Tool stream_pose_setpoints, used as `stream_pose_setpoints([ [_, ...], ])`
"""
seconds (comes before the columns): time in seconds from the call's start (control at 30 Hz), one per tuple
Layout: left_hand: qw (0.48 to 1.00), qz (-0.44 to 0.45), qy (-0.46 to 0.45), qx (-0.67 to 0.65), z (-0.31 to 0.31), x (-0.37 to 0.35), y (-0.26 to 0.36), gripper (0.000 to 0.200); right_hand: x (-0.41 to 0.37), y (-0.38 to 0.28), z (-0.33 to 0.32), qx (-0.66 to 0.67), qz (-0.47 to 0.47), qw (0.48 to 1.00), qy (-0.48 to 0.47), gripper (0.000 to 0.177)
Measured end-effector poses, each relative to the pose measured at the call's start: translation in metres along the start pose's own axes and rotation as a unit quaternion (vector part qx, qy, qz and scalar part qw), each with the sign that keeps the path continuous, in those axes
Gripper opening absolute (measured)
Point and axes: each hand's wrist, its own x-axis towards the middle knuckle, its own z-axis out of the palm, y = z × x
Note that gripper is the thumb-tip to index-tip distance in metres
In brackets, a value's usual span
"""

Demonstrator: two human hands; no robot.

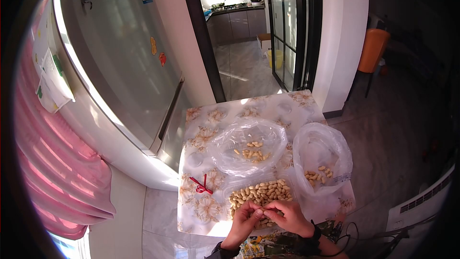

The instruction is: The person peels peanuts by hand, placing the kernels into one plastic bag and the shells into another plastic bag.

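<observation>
My left hand (244, 219) and my right hand (289, 217) meet fingertip to fingertip over a clear plastic tray full of unshelled peanuts (261, 192). Both are closed in a pinch on one small peanut, which the fingers mostly cover. Behind the tray, an open clear plastic bag (225, 149) holds a small heap of peanuts (255, 154). To the right, a whitish plastic bag (330, 146) stands open with a few peanuts (320, 176) at its bottom.
A flower-patterned cloth covers the table (199, 139). Red ribbon (201, 185) lies on its left side. A refrigerator (120, 57) stands to the left, beside a pink curtain (60, 163). Beyond the table, a doorway opens onto a kitchen. An orange chair (373, 50) is at the right.
</observation>
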Motion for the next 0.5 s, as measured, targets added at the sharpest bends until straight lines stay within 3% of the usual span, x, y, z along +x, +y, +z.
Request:
stream_pose_setpoints([
  [0.23, 1.0, -0.005, -0.021, 0.0, -0.004, 0.0, -0.003, 0.008, 0.0, -0.001, -0.001, -0.001, 0.0, 1.0, -0.003, 0.02],
  [0.5, 0.998, -0.021, 0.053, -0.028, 0.016, 0.0, 0.023, 0.013, 0.0, 0.001, 0.001, -0.01, -0.013, 1.0, 0.007, 0.017],
])
